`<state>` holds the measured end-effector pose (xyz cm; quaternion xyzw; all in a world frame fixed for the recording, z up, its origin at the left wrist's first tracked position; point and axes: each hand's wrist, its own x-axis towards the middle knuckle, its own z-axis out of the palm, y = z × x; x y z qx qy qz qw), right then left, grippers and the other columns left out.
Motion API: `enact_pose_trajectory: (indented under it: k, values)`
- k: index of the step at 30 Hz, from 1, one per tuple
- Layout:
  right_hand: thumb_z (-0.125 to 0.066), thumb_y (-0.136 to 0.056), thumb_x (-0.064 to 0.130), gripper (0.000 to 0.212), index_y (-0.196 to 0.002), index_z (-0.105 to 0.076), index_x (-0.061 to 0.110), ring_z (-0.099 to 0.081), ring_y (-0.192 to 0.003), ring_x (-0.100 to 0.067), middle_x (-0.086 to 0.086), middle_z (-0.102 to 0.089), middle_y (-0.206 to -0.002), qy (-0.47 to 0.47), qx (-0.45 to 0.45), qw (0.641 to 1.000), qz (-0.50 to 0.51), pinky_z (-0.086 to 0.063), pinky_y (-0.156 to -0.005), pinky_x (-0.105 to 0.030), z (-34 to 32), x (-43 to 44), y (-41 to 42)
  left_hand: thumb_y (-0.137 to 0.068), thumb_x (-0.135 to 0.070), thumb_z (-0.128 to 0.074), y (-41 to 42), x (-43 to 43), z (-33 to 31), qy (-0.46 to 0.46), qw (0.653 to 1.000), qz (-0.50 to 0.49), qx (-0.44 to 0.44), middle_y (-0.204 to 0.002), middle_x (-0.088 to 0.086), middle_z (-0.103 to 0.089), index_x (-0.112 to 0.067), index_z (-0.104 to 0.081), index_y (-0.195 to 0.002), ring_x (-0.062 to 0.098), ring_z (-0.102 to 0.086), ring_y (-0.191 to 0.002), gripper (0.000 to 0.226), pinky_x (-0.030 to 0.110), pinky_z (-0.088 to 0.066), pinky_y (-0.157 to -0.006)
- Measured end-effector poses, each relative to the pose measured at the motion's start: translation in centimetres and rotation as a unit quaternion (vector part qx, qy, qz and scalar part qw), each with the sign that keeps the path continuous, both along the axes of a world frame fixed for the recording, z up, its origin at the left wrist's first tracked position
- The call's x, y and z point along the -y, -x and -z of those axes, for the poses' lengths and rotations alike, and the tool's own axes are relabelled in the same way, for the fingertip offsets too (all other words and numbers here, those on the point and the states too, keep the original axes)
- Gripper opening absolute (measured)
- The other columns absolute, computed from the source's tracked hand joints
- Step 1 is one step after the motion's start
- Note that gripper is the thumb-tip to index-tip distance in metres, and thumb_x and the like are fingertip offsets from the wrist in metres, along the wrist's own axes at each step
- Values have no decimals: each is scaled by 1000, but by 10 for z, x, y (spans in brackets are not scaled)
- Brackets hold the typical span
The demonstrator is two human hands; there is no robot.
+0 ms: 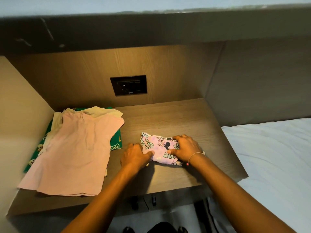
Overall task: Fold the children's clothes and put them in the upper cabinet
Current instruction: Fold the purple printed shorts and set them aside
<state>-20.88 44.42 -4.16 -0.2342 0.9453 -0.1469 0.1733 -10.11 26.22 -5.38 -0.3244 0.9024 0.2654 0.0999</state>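
Observation:
A small purple printed child's garment point(159, 146), folded into a compact bundle, lies on the wooden desk point(176, 118). My left hand point(136, 155) presses on its left edge with the thumb on the cloth. My right hand point(185, 147), with a thin bracelet at the wrist, lies on the garment's right side, fingers curled over it. To the left lies a pile of unfolded clothes: a pink shirt point(75, 152) on top, a beige piece point(101, 111) and a green printed piece point(116, 142) underneath.
A black wall socket point(128, 85) sits in the wooden back panel. A side panel point(20, 115) bounds the desk on the left. A bed with a white sheet point(272, 157) adjoins on the right. A dark shelf edge point(151, 29) runs overhead.

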Motion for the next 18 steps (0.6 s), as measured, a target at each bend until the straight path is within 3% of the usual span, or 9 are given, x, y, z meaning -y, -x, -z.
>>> enact_pose_trajectory:
  k: [4, 7, 11, 14, 16, 18]
  values:
    - [-74, -76, 47, 61, -128, -52, 24, -62, -105, -25, -3, -67, -118, 30, 65, 995, 63, -53, -89, -42, 3, 6, -4, -84, -32, -70, 14, -2, -2, -87, 994, -18, -64, -101, 4, -68, -18, -62, -96, 20, -63, -90, 20, 39, -56, -80]
    - [-72, -78, 46, 47, -118, -60, 25, -66, -95, -23, -2, -71, -110, 83, 60, 989, 102, -55, -80, -37, 3, -9, -15, -84, -27, -72, 18, -2, -3, -141, 983, -5, -117, -107, -1, -70, -19, -64, -107, 17, -65, -93, 26, 38, -56, -83]
    - [-71, -78, 47, 38, -105, -63, 22, -67, -86, -24, -4, -72, -102, 171, -6, 965, 197, -55, -71, -35, -6, -49, -36, -80, -22, -77, 37, -23, -13, -219, 960, 36, -170, -100, 2, -73, -14, -67, -107, 18, -69, -90, 30, 43, -57, -84]
    - [-70, -78, 49, 44, -109, -63, 19, -66, -93, -30, -8, -71, -107, 200, -42, 939, 277, -55, -75, -39, -14, -83, -44, -78, -20, -79, 66, -56, -24, -238, 946, 93, -201, -97, 6, -74, -11, -69, -105, 18, -67, -85, 31, 36, -56, -79]
    - [-68, -77, 54, 46, -106, -64, 18, -66, -92, -32, -9, -72, -106, 186, -72, 924, 328, -52, -72, -35, -17, -107, -47, -78, -26, -79, 88, -82, -28, -220, 941, 153, -204, -97, 2, -73, -15, -70, -106, 12, -64, -83, 31, 25, -50, -69]
    - [-68, -77, 55, 47, -105, -64, 18, -66, -92, -34, -10, -72, -106, 189, -81, 906, 370, -51, -73, -36, -15, -125, -47, -79, -29, -78, 109, -106, -30, -188, 939, 209, -196, -104, 0, -72, -15, -69, -111, 9, -62, -88, 36, 21, -44, -70]
